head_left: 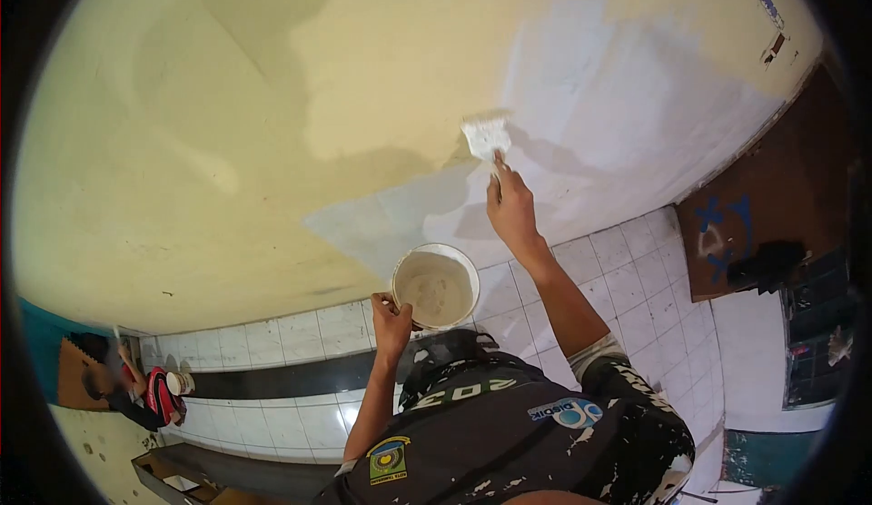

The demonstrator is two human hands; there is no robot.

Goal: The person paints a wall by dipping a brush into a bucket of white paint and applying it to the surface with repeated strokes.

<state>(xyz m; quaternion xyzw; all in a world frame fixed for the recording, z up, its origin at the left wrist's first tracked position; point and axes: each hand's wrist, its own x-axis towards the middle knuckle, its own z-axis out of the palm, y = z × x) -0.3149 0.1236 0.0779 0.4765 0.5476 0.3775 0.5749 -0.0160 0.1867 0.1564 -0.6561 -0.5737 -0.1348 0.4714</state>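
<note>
My right hand (513, 205) grips the handle of a wide brush (488, 137), whose white-coated bristles are at the yellow wall (363, 69), beside a patch of pale whitish paint (581, 96). Lower down, my left hand (392, 323) is closed on the rim of a round white bucket (436, 285). Pale residue coats the bucket's inside. The bucket is held between my body and the wall, below and left of the brush. A lower pale patch (391, 219) reaches left across the yellow.
White floor tiles (300, 337) run along the wall, with a dark strip (272, 380). Another person (154, 396) is at the far left beside a bucket (180, 383). A brown panel (772, 187) stands at right; wooden furniture (245, 478) lies at lower left.
</note>
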